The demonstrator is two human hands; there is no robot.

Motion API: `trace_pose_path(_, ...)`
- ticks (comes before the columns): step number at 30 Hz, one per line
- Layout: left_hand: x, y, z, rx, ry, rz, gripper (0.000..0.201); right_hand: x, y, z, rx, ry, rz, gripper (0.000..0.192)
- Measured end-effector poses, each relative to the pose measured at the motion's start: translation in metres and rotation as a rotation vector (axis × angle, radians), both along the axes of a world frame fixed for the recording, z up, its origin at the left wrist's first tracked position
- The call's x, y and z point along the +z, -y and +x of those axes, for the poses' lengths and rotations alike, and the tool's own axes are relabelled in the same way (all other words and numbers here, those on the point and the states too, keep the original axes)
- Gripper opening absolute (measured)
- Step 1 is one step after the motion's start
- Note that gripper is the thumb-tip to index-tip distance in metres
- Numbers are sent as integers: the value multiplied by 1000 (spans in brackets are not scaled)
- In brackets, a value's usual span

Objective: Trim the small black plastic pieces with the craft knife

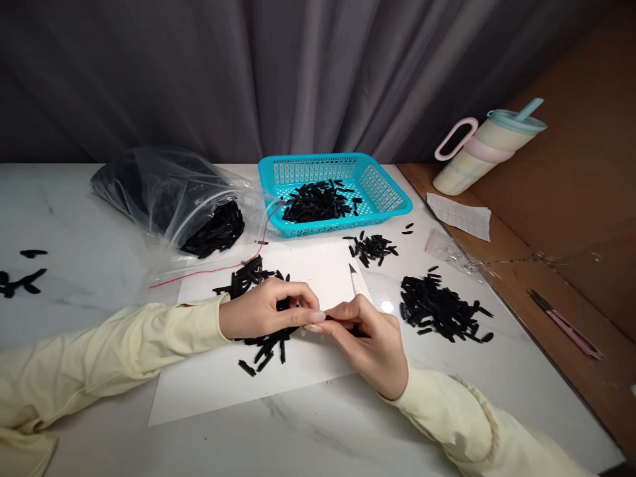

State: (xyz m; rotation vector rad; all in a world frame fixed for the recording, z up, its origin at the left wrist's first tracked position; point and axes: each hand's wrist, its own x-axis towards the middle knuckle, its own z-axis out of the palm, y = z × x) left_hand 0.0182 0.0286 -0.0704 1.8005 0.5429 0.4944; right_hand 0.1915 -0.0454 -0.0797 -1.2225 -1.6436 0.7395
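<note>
Both hands are meeting over the white sheet (218, 384), near centre. The left hand (263, 308) is resting on a loose heap of black strips (258, 311), fingers curled and pinching one small black piece at the fingertips. The right hand (370, 338) is pinching the same piece from the other side and also gripping a small blade (356, 281), whose pale tip is pointing away. The piece itself is mostly hidden between the fingers.

Judging progress: a sorted-looking pile (440, 311) is lying to the right on the table (74, 218), a smaller cluster (372, 246) is sitting just beyond the sheet, and more pieces are lying in the blue basket (392, 195) at the far centre. A good share seems handled, but the heap under the left hand and the half-full plastic bag (169, 192) at far left suggest plenty is left.

Also around: a few stray pieces (22, 278) at the far left edge, a pastel tumbler (487, 149) leaning at far right, a paper slip (460, 215) near it, and pink snips (569, 328) on the brown surface to the right.
</note>
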Motion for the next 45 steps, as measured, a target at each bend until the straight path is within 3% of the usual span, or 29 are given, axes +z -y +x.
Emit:
trace_pose_path(9, 0, 0, -1, 46, 0, -43, 19, 4, -6, 2, 62, -144, -301, 28)
trace_pose_path(16, 2, 0, -1, 58, 5, -134, 22, 8, -11, 1, 233, -410, -569, 36)
trace_pose_path(25, 1, -1, 0, 55, 2, -152, 34, 12, -9, -1, 251, -487, -564, 32)
trace_pose_path(32, 0, -1, -1, 17, 22, -140, 46, 11, -6, -3, 263, -563, -650, 33)
trace_pose_path(45, 1, -2, -4, -33, -3, -139, 45, 12, -6, -4, 238, -583, -673, 36)
